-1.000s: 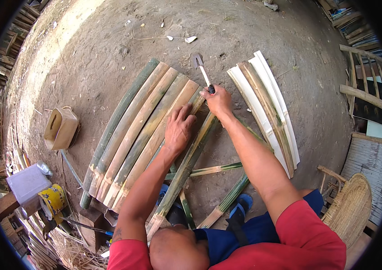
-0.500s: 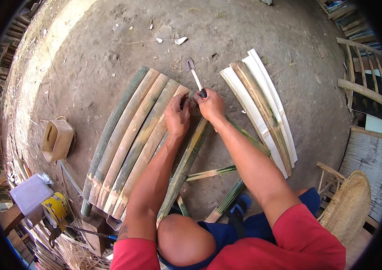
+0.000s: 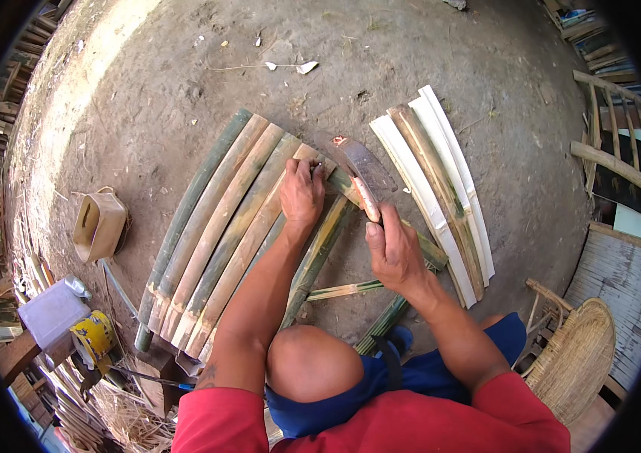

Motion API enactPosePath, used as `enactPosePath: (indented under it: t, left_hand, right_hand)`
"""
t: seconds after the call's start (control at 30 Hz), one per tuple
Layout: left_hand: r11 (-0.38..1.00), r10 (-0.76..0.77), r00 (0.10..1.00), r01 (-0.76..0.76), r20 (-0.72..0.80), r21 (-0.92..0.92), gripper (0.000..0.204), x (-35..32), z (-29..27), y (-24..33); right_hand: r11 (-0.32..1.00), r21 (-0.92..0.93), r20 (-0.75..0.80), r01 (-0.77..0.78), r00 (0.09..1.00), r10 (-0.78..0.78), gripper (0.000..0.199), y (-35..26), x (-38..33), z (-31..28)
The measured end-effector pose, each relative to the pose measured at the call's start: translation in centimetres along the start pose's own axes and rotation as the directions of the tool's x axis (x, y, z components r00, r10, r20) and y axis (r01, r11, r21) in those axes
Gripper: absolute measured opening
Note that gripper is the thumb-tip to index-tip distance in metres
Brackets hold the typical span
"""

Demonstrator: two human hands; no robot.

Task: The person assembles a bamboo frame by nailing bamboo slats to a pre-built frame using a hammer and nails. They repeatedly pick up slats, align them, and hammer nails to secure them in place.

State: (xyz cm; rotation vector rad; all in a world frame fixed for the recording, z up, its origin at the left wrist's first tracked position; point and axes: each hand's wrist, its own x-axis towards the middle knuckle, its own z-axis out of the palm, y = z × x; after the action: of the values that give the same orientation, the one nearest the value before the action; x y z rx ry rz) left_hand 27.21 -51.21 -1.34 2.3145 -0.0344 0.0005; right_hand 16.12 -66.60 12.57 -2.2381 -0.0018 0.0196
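A green bamboo slat (image 3: 320,245) lies slanted on the dirt floor (image 3: 184,98), just past the person's bent knee, its upper end under both hands. The left hand (image 3: 301,192) is pressed down on that end, fingers curled over it, pinning it. At its 3 o'clock the right hand (image 3: 394,253) is clenched around the pale wooden handle of a broad-bladed knife (image 3: 362,170), whose dark, rust-tipped blade points away toward 12 o'clock, resting across the slat's tip.

By the look of it, the splitting is well along: a fanned row of split slats (image 3: 215,241), curved and half-round, green on the skin and tan on the inner face, lies at 9 o'clock of the hands, and a second bundle of paler, whitish strips (image 3: 441,181) lies at 2 o'clock. A few thinner green offcuts (image 3: 343,289) near the knee seem left to work.

Farther out, a tan pouch-like container (image 3: 99,223) sits at 9 o'clock, a woven basket (image 3: 577,359) at 4 o'clock, and a yellow tin (image 3: 94,337) and a pale plastic canister (image 3: 52,313) at 8 o'clock. The ground is dry and dusty, littered with shavings.
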Motion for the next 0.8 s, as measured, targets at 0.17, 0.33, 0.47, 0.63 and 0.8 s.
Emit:
enactPosePath:
  t: [0.17, 0.33, 0.47, 0.63, 0.8]
  left_hand:
    - [1.0, -0.018, 0.997, 0.017, 0.072, 0.011, 0.021, 0.2, -0.1, -0.2]
    - [0.996, 0.082, 0.996, -0.083, -0.015, -0.039, 0.051, 0.3, 0.0, -0.8]
    - [0.994, 0.096, 0.995, -0.096, -0.003, -0.048, 0.072, 0.3, 0.0, -1.1]
    - [0.995, 0.094, 0.995, -0.094, 0.011, -0.018, 0.08, 0.5, -0.1, -1.0]
    - [0.986, 0.144, 0.99, -0.144, -0.009, -0.082, 0.081, 0.6, -0.2, -1.2]
  right_hand:
    - [0.895, -0.27, 0.26, -0.354, 0.869, 0.422, 0.021, -0.8, 3.7, 1.1]
    - [0.998, -0.054, -0.071, 0.021, 0.997, -0.025, 0.022, -1.7, 2.3, 0.5]
    - [0.944, -0.233, 0.113, -0.233, 0.958, 0.265, 0.024, -1.4, 3.4, 1.3]
    - [0.985, 0.068, -0.149, -0.16, 0.974, 0.168, 0.022, -0.3, 3.9, 1.5]
    - [0.926, -0.267, 0.1, -0.267, 0.948, 0.302, 0.018, 0.6, 3.4, 2.9]
